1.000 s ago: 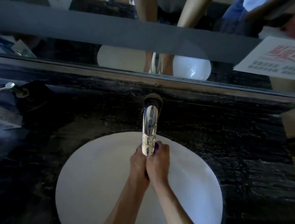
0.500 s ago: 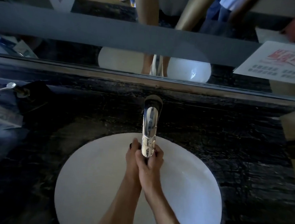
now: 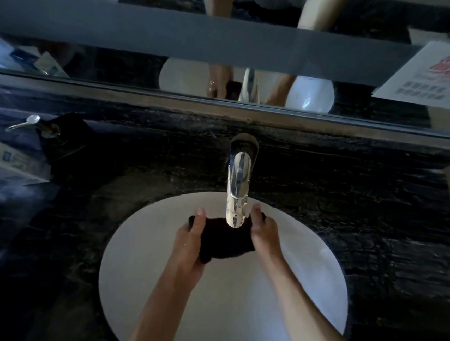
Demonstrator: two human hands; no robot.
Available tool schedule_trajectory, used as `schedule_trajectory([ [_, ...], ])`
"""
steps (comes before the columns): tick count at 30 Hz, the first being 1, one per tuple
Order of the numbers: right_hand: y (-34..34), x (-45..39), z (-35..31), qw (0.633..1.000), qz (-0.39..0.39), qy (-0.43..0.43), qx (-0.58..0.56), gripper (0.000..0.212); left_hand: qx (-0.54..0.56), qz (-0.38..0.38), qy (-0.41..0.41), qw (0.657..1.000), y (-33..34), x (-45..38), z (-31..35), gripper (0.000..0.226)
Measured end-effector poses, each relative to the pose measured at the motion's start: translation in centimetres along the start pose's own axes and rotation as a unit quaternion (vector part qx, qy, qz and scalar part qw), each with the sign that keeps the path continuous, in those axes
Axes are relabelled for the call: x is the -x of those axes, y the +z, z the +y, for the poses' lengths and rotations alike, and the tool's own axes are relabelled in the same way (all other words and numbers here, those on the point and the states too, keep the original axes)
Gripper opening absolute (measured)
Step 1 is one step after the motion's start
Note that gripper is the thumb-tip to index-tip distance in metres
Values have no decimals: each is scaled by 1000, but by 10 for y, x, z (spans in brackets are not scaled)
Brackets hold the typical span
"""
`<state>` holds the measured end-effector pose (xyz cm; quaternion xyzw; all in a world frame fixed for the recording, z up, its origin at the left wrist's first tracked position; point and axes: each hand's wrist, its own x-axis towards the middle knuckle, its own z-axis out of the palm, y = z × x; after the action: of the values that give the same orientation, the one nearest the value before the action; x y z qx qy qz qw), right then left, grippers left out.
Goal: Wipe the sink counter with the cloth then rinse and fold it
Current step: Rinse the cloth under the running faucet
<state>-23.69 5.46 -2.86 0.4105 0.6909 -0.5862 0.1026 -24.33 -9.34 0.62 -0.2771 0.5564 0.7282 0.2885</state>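
Two surfaces fill the view: a dark marble counter (image 3: pixel 351 208) and, set into it, a round white sink (image 3: pixel 233 307). A chrome faucet (image 3: pixel 239 182) reaches over the basin. Beneath its spout a dark cloth (image 3: pixel 226 241) is stretched, gripped at one end by the left hand (image 3: pixel 188 246) and at the other by the right hand (image 3: pixel 264 233).

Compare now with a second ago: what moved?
The hands were pressed together under the faucet; now the left hand and right hand have spread apart sideways, stretching the dark cloth open beneath the spout. Both grip it. The sink, soap dispenser and counter are unchanged.
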Motion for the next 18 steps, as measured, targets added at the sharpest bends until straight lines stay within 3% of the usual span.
schedule_trajectory([
  [4, -9, 4, 1, 996, -70, -3, -62, 56, -12, 29, 23, 999, -34, -3, 1, 24],
  [8, -12, 12, 3, 981, -145, 19, -126, 44, -18, 7, 11, 1000, -55, 1, 8, 31],
  [11, -15, 19, 3, 968, -192, 12, -159, 49, -59, 8, 18, 998, -67, 5, 11, 22],
  [14, -14, 20, 7, 980, -168, -27, -103, 35, -123, 50, 43, 990, -71, 5, 7, 21],
  [18, -15, 19, 9, 986, -145, -34, -72, 16, -107, 83, 58, 989, -68, 5, 3, 23],
])
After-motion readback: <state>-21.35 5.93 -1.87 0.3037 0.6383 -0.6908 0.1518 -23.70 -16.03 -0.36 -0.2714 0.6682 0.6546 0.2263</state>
